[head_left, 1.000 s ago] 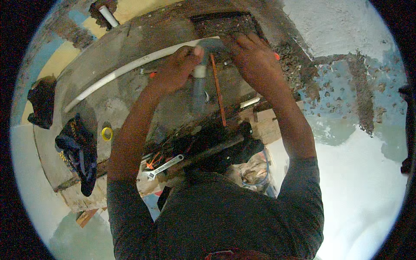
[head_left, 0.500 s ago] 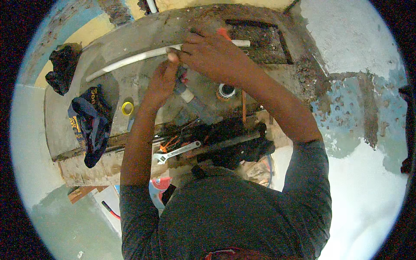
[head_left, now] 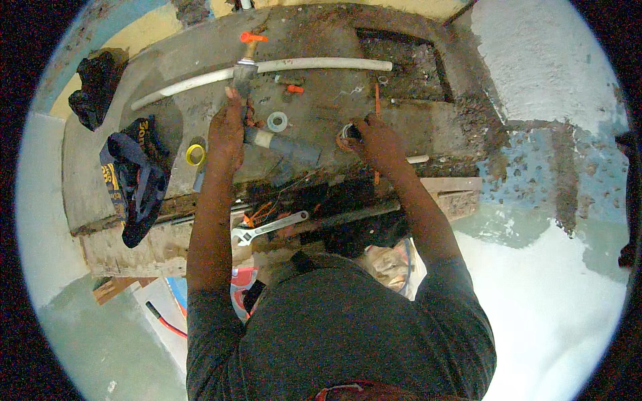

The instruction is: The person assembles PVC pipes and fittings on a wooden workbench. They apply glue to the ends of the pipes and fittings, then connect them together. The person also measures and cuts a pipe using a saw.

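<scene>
My left hand [head_left: 227, 130] is closed round a grey pipe fitting [head_left: 243, 80], with a brass tap with an orange handle [head_left: 252, 40] at its top end. A grey pipe [head_left: 294, 148] with a pale band slants away to the right of that hand. To the right, my right hand [head_left: 380, 142] has its fingers pinched together at the rim of a small round can [head_left: 348, 136]. Whatever is between those fingers is hidden. On the slab between the hands lie a roll of white tape [head_left: 277, 121] and a small valve with an orange handle [head_left: 293, 88].
A long white pipe [head_left: 321, 65] crosses the slab [head_left: 321, 33] at the far side. At left are a yellow tape roll [head_left: 195, 155], dark cloth [head_left: 137, 180] and a black bag [head_left: 93, 90]. An adjustable wrench [head_left: 271, 228] lies near me; a rectangular hole [head_left: 408, 63] is at far right.
My hands, earlier together at the white pipe, are now apart. The left has moved left and nearer, gripping the fitting; the right has come nearer and right to the can.
</scene>
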{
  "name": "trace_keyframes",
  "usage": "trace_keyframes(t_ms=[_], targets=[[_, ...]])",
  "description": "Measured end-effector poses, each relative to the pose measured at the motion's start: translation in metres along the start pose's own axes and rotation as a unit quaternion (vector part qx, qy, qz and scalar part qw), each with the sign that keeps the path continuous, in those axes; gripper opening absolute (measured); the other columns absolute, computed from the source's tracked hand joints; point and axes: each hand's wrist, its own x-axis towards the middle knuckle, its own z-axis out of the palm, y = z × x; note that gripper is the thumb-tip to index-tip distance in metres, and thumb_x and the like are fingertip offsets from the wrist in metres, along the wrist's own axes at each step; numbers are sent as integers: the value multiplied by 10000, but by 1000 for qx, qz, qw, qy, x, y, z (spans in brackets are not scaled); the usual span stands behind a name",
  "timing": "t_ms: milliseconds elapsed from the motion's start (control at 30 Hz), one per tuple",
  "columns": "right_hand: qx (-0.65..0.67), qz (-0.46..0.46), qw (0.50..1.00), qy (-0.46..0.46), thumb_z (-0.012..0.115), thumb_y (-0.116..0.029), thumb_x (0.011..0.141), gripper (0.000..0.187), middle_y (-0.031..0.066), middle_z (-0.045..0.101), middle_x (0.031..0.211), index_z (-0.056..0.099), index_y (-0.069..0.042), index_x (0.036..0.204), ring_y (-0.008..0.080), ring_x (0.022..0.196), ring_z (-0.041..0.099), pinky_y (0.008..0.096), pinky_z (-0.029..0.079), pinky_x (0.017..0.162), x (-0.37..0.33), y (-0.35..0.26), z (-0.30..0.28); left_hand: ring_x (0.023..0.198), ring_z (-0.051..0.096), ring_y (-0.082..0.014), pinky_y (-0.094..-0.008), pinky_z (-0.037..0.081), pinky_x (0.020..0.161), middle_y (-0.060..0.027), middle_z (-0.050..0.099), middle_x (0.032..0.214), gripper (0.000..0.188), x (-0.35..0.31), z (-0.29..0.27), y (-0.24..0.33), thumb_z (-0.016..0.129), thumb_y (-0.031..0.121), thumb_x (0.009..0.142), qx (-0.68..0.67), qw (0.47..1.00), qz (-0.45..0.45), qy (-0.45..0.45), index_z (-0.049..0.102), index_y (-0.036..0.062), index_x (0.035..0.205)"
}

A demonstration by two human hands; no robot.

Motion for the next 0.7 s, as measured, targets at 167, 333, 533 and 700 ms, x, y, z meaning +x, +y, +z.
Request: trace_keyframes(t_ms=[167, 333, 533, 700], targets=[[110, -31, 992, 58, 715, -206, 932, 391, 196, 623, 1183, 636, -110, 1303, 421, 1063, 661, 485, 560, 907, -3, 13, 9, 708, 580, -185, -354, 525, 700, -59, 597, 790, 661, 9, -2, -14, 500, 652, 1029, 10, 999, -22, 38, 669, 15, 984], [152, -11, 983, 103, 737, -173, 922, 370, 190, 638, 1145, 655, -90, 1272, 411, 1054, 664, 479, 555, 906, -18, 20, 3, 687, 578, -184, -366, 530, 671, -47, 585, 774, 635, 30, 6, -33, 502, 649, 1029, -102, 993, -43, 35, 646, 38, 936], [355, 60, 911, 198, 737, -224, 948, 320, 166, 692, 1090, 686, -46, 1208, 314, 992, 699, 413, 551, 884, -35, 36, 20, 644, 552, -159, -370, 567, 675, -28, 577, 758, 613, 46, 18, -45, 504, 657, 1023, -82, 994, -50, 62, 631, 60, 960], [360, 120, 901, 209, 717, -267, 972, 334, 154, 727, 1061, 689, -26, 1202, 260, 958, 705, 384, 547, 865, -42, 54, 37, 644, 550, -143, -360, 573, 670, -22, 579, 758, 640, 55, 36, -57, 480, 679, 1020, -93, 993, -51, 55, 633, 58, 1002]])
